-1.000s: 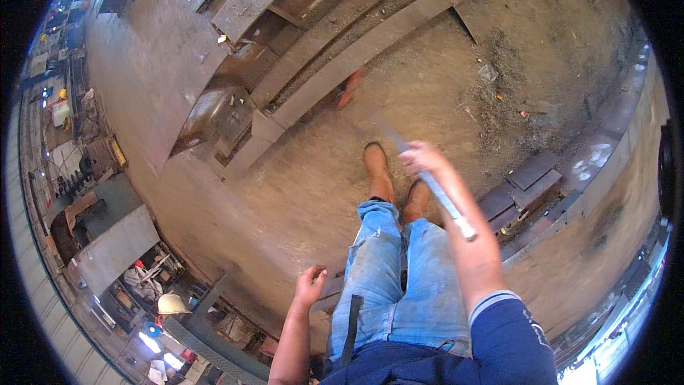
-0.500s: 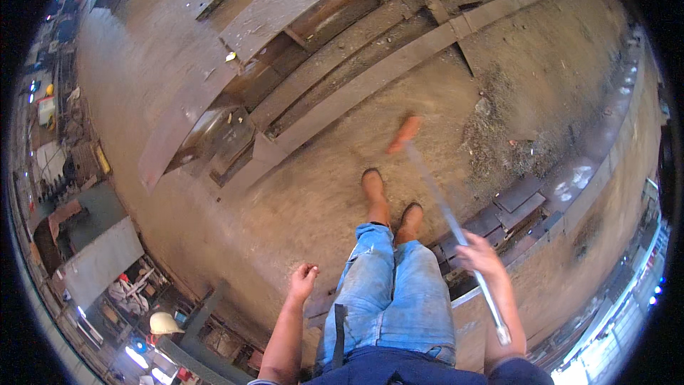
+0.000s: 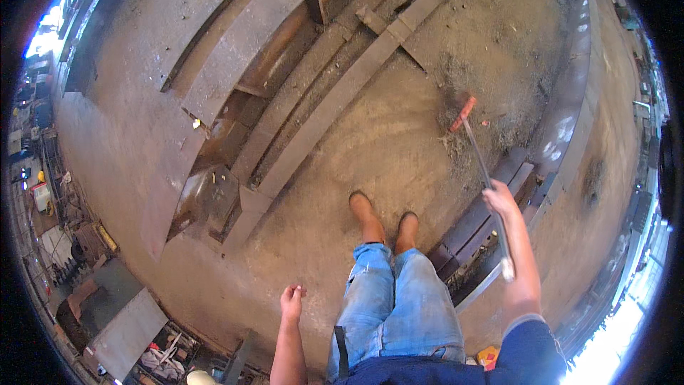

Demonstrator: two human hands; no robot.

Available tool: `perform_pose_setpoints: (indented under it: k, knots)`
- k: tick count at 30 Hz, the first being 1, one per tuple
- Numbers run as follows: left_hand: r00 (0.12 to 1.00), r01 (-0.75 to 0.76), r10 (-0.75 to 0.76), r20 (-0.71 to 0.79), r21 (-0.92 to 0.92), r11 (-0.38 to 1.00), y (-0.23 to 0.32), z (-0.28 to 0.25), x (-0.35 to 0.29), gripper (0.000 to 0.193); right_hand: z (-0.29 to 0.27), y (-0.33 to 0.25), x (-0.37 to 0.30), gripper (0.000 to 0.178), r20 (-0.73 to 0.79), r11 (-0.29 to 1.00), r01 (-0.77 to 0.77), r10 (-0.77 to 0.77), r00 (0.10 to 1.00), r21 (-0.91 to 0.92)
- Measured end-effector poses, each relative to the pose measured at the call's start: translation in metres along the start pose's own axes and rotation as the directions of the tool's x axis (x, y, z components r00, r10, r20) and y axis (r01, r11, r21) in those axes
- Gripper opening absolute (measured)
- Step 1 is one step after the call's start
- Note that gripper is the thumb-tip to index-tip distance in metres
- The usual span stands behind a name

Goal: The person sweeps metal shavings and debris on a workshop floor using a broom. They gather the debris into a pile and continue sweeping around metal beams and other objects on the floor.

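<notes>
My right hand (image 3: 501,198) grips the grey handle of a broom (image 3: 478,153) with a narrow red head. That head rests on the dusty floor ahead and to the right, at a patch of dark loose debris (image 3: 491,117). The handle's pale end reaches back along my right forearm. My left hand (image 3: 291,301) hangs by my left thigh with its fingers curled in, and nothing shows in it.
Long steel beams (image 3: 356,75) lie slantwise on the floor ahead and to the left. Shorter steel pieces (image 3: 484,207) lie close on my right, beside a long curved plate (image 3: 570,114). Cluttered metal parts and a grey sheet (image 3: 132,331) stand at the lower left.
The broom head has swung to the right, away from my boots and onto the debris. My right hand has moved forward with it. The view has shifted, and my left hand stays curled.
</notes>
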State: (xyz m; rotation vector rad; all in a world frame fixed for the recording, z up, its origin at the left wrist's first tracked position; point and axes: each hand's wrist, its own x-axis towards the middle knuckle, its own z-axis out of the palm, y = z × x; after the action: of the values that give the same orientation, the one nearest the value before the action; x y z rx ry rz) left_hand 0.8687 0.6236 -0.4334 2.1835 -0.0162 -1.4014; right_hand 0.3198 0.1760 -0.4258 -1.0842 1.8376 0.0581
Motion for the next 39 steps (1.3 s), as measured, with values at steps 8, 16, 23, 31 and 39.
perform_pose_setpoints:
  k: [8, 16, 23, 31, 39]
  knots:
    - [0.984, -0.085, -0.008, 0.177, 0.512, 0.855, -0.060, 0.009, -0.006, 0.026, 0.091, -0.047, -0.088, 0.054, 0.651, 0.777, -0.336, -0.122, 0.749, 0.533]
    - [0.924, -0.377, 0.263, 0.279, 0.543, 0.750, 0.137, 0.053, -0.032, 0.026, 0.137, -0.070, 0.152, 0.011, 0.350, 0.749, -0.069, -0.223, 0.910, 0.659]
    - [0.978, -0.192, 0.211, 0.006, 0.444, 0.876, 0.169, 0.037, -0.029, 0.019, 0.019, 0.004, 0.101, 0.007, 0.167, 0.864, 0.014, -0.113, 0.980, 0.503]
    - [0.977, -0.172, 0.026, 0.212, 0.706, 0.687, 0.104, 0.111, -0.017, 0.028, -0.052, 0.000, -0.063, 0.047, 0.452, 0.665, -0.404, 0.111, 0.885, 0.628]
    - [0.894, -0.429, 0.150, 0.422, 0.707, 0.562, 0.285, 0.308, -0.008, 0.033, -0.061, -0.021, 0.109, 0.036, 0.617, 0.810, -0.308, -0.083, 0.783, 0.499]
